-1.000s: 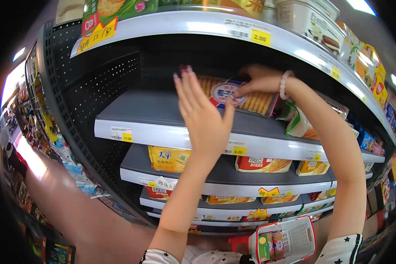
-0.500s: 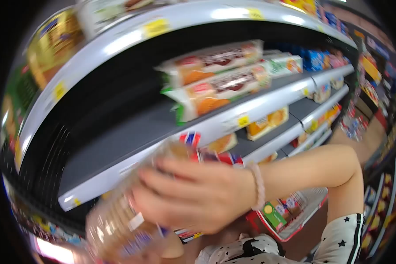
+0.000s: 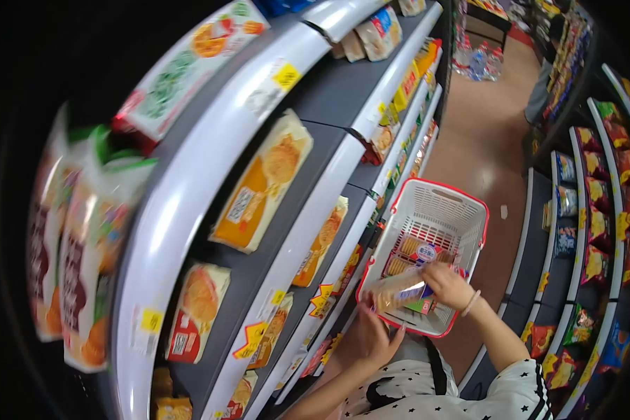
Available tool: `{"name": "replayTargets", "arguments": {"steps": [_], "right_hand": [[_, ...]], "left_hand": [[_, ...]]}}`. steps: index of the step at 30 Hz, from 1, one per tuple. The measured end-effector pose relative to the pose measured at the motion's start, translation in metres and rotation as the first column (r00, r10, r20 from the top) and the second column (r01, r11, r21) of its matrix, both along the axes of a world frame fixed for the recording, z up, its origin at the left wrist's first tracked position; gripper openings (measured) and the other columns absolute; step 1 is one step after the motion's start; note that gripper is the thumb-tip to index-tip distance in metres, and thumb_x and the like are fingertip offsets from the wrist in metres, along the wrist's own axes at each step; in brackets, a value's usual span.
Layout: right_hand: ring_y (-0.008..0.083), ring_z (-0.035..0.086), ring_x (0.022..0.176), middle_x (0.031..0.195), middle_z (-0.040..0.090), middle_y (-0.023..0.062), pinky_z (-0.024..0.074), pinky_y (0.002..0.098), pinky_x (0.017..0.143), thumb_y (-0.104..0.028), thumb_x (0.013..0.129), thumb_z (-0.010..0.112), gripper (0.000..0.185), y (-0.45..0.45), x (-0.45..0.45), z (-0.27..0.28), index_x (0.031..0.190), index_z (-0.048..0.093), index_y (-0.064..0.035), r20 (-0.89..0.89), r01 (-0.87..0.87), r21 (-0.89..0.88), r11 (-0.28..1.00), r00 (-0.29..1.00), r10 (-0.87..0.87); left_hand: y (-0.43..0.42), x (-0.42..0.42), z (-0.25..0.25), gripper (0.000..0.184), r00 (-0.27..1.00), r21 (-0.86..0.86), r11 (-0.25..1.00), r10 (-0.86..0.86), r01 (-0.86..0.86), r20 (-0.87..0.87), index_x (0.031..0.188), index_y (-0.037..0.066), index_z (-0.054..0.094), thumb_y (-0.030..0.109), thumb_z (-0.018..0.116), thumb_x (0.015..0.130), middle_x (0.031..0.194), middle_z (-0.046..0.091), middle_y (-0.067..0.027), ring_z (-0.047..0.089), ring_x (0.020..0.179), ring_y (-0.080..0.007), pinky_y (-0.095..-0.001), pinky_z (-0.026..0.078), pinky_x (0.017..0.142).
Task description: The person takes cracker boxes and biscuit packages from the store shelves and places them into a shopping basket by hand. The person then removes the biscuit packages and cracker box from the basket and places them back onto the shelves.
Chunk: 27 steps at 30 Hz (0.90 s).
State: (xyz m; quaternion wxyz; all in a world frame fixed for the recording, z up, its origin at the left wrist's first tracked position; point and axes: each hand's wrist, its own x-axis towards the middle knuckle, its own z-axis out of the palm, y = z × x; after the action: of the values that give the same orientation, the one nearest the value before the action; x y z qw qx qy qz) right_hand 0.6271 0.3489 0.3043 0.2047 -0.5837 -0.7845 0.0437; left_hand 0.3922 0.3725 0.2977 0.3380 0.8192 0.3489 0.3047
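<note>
Biscuit pack (image 3: 400,290) with a clear wrapper lies in the grip of the right hand (image 3: 449,285), fingers closed on its right end; the rest of it reaches leftward out of the grip, over the near part of the basket (image 3: 480,241); the left hand (image 3: 379,341) is open at the basket's near left corner, thumb spread from the fingers, close to the pack's left end; whether it touches the pack, I cannot tell.

The basket is white with a red rim; inside it, beyond the held pack, lie other biscuit packs (image 3: 418,248), one with a round label; a green pack (image 3: 420,306) shows partly under the held one.

Left of the basket, a shelf unit (image 3: 262,301) bears packaged biscuits (image 3: 267,183); right of the basket, another shelf unit (image 3: 521,269) holds bagged snacks (image 3: 596,210); beyond the basket, bottles (image 3: 484,63) stand far along the floor (image 3: 469,143).
</note>
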Motion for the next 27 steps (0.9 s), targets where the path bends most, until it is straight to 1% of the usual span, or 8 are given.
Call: {"name": "replayTargets", "arguments": {"steps": [4,7,14,18,19,23,26,27], "right_hand": [[0.0338,0.044,0.11,0.11,0.049,0.0149,0.0358,0.0413,0.098,-0.012,0.058,0.07,0.059,0.015,0.06,-0.088,0.112,0.049,0.0013,0.093,0.303,-0.099,0.948,0.951,-0.295],[0.0342,0.044,0.109,0.111,0.048,0.0166,0.0381,0.0408,0.095,-0.012,0.064,0.07,0.054,0.044,0.094,-0.127,0.112,0.049,0.0012,-0.04,0.526,-0.296,0.797,0.827,-0.561],[0.0361,0.051,0.104,0.116,0.049,0.0194,0.0438,0.0383,0.087,-0.017,0.067,0.073,0.058,0.108,0.143,-0.215,0.117,0.048,-0.0014,-0.006,0.575,-0.614,0.541,0.682,-0.732],[0.0347,0.051,0.108,0.127,0.044,0.0211,0.0434,0.0368,0.089,-0.018,0.061,0.078,0.065,0.116,0.156,-0.244,0.12,0.051,-0.0068,-0.013,0.525,-0.764,0.375,0.568,-0.823],[0.0351,0.047,0.112,0.131,0.041,0.021,0.0398,0.0368,0.094,-0.023,0.062,0.078,0.069,0.116,0.166,-0.257,0.122,0.049,-0.0072,-0.087,0.382,-0.857,0.346,0.554,-0.828],[0.0316,0.03,0.127,0.134,0.039,0.0158,0.0266,0.0411,0.104,-0.042,0.071,0.067,0.069,0.106,0.152,-0.29,0.127,0.044,-0.0091,0.175,0.585,-0.672,0.455,0.722,-0.669],[0.0313,0.028,0.128,0.137,0.034,0.0149,0.0271,0.0426,0.103,-0.038,0.075,0.064,0.071,0.107,0.121,-0.276,0.132,0.036,-0.0063,0.399,0.781,-0.502,0.371,0.59,-0.702],[0.0313,0.029,0.127,0.137,0.033,0.0144,0.0279,0.043,0.102,-0.034,0.077,0.063,0.071,0.104,0.114,-0.28,0.132,0.031,-0.0022,0.356,0.794,-0.455,0.404,0.578,-0.735]], "left_hand": [[0.021,0.038,-0.066,0.09,0.92,-0.078,0.987,-0.16,0.142,-0.357,0.138,-0.006,-0.002,0.032,0.058,0.082,0.142,0.011,-0.0276,0.012,0.132,-0.0419,-0.0483,0.014,0.108],[0.022,0.051,-0.085,0.084,0.855,-0.174,0.968,-0.242,0.18,-0.459,0.137,-0.007,0.004,0.032,0.055,0.084,0.142,0.017,-0.0238,0.014,0.133,-0.038,-0.047,0.016,0.108],[0.005,0.04,-0.122,0.071,0.76,-0.212,0.946,-0.324,0.246,-0.563,0.135,-0.008,0.019,0.03,0.051,0.084,0.139,0.028,-0.0205,0.019,0.132,-0.0365,-0.046,0.019,0.107],[0.008,0.038,-0.126,0.064,0.733,-0.204,0.91,-0.412,0.361,-0.541,0.131,-0.008,0.026,0.026,0.052,0.083,0.136,0.033,-0.0208,0.022,0.131,-0.0358,-0.0455,0.022,0.106],[0.009,0.039,-0.128,0.064,0.731,-0.199,0.91,-0.411,0.364,-0.545,0.131,-0.008,0.026,0.026,0.052,0.083,0.136,0.033,-0.0208,0.022,0.131,-0.0358,-0.0455,0.022,0.106],[0.005,0.04,-0.135,0.065,0.786,-0.211,0.919,-0.394,0.333,-0.476,0.131,-0.008,0.027,0.023,0.056,0.081,0.134,0.033,-0.0218,0.026,0.128,-0.0372,-0.0471,0.023,0.105],[0.009,0.035,-0.125,0.063,0.792,-0.189,0.927,-0.376,0.325,-0.481,0.13,-0.008,0.028,0.021,0.056,0.081,0.133,0.034,-0.0212,0.025,0.129,-0.0368,-0.0471,0.023,0.105],[0.011,0.034,-0.118,0.063,0.794,-0.159,0.931,-0.364,0.329,-0.487,0.13,-0.008,0.028,0.021,0.055,0.081,0.133,0.035,-0.0212,0.025,0.129,-0.0369,-0.0472,0.023,0.105]]}}
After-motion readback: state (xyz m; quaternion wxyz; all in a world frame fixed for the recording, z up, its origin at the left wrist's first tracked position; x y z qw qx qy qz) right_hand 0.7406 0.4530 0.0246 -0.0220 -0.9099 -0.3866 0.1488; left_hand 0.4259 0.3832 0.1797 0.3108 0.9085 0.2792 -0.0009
